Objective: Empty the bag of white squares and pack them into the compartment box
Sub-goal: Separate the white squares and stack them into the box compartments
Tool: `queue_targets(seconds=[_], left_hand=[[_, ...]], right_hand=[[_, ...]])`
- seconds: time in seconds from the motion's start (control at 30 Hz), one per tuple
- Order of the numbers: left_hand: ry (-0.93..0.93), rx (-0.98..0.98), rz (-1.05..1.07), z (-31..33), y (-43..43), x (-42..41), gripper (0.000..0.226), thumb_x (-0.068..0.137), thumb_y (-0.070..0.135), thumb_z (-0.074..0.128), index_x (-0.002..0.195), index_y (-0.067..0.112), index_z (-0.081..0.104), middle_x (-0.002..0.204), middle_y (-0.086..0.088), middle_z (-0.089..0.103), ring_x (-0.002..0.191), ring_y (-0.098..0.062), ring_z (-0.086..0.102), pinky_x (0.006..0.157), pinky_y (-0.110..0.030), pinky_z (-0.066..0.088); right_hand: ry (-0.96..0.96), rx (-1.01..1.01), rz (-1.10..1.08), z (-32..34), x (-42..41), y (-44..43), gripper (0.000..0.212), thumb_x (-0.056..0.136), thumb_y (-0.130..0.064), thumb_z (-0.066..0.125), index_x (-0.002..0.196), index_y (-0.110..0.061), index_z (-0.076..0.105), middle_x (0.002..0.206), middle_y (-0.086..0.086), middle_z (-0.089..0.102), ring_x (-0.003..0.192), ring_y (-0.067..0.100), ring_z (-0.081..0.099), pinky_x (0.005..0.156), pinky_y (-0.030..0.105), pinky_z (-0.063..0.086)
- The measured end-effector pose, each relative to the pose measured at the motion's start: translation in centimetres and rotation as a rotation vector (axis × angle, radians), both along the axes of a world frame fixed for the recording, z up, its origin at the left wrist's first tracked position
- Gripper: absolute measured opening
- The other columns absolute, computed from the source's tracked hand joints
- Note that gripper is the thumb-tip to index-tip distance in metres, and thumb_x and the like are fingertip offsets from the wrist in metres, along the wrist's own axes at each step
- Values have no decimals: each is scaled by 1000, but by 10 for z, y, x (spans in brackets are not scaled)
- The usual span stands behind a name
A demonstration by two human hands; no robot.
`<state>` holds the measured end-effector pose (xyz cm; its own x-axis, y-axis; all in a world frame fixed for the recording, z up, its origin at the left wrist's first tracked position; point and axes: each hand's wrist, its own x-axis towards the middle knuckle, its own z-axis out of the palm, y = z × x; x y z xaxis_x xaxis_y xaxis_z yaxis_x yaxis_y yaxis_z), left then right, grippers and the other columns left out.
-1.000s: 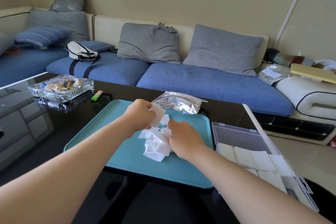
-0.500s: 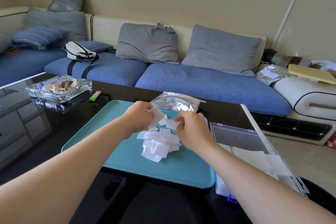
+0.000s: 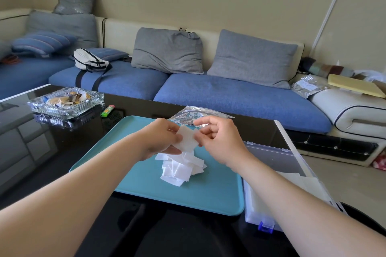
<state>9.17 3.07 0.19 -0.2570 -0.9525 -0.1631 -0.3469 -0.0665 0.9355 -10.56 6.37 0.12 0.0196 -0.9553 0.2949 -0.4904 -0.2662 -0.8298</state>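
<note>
Pinching one white square from either edge, left hand and right hand clamp it — compartment box lies rightward, nearest the right hand.

Squares on tray, box right.

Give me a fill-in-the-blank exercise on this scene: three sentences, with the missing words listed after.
1. The left hand and right hand hold one white square ______ the pile of squares.
2. The pile lies on the teal tray, and the compartment box stands on the tray's ______ side.
3. The foil bag lies at the tray's ______ edge, behind the hands.

Missing words: above; right; far.
</note>
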Motion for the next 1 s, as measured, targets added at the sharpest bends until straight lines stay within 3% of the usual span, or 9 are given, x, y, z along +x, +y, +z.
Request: queue_targets(seconds=[0.13, 0.27, 0.43, 0.53, 0.6, 0.7, 0.83, 0.9, 1.0], left_hand=[[112, 105, -98, 5, 7, -7, 23, 108, 2, 50, 118, -5, 69, 123, -21, 71, 113, -29, 72, 92, -39, 63], [183, 155, -101, 10, 11, -13, 29, 111, 6, 43, 120, -9, 67, 125, -22, 70, 112, -27, 74, 91, -39, 63], [241, 170, -145, 14, 18, -17, 29, 108, 17, 56, 118, -6, 70, 118, -16, 75, 107, -23, 75, 89, -33, 63], [173, 116, -152, 12, 17, -16, 20, 101, 10, 67, 115, -3, 73, 114, -17, 76, 106, -26, 75, 91, -33, 62], [106, 93, -79, 8, 13, -14, 16, 99, -1, 66, 114, -3, 72, 117, -22, 74, 107, -32, 75, 90, -39, 63], [22, 72, 21, 6, 7, -12, 23, 95, -6, 59, 115, 1, 69, 116, -21, 72, 98, -32, 75, 89, -42, 64], [-55, 44, 75, 5, 3, -9, 30, 98, 0, 47, 119, 7, 66, 114, -20, 71, 92, -29, 72, 78, -38, 61], [-51, 46, 95, 5, 1, -8, 30, 100, 3, 46, 123, 8, 64, 118, -20, 69, 93, -30, 70, 73, -35, 57], [-41, 22, 120, 5, -1, -6, 27, 98, 5, 49, 116, 8, 69, 122, -19, 67, 104, -33, 69, 65, -30, 57]], right_hand=[[-14, 6, 10, 1, -3, 2, 24, 89, -9, 83, 108, -20, 75, 82, -5, 81, 71, 10, 76, 78, 26, 59], [-2, -49, -34, 2, -4, 0, 23, 84, -12, 88, 101, -22, 77, 83, -6, 80, 69, 10, 74, 75, 25, 60], [23, -125, -87, 0, -4, 0, 18, 84, -26, 90, 96, -29, 77, 87, -8, 75, 64, 9, 71, 65, 18, 54], [53, -142, -99, -2, -2, -1, 12, 87, -26, 86, 95, -28, 77, 86, -9, 74, 67, 10, 72, 69, 23, 59], [101, -155, -144, -7, 0, -3, 1, 94, -23, 76, 93, -23, 76, 83, -10, 72, 71, 14, 72, 71, 33, 61], [302, 2, -166, -16, 1, -6, 13, 97, -17, 62, 99, -20, 74, 93, -2, 74, 83, 20, 70, 77, 38, 61], [603, 274, 82, -30, 5, 3, 35, 91, -22, 66, 126, -22, 63, 115, -3, 66, 110, 21, 58, 93, 34, 52], [727, 265, 119, -35, 9, 6, 40, 92, -23, 60, 132, -25, 56, 122, 2, 63, 116, 26, 55, 97, 41, 52], [869, 216, 117, -33, 12, 6, 33, 96, -17, 52, 129, -20, 55, 117, 11, 59, 109, 37, 58, 91, 48, 53]])
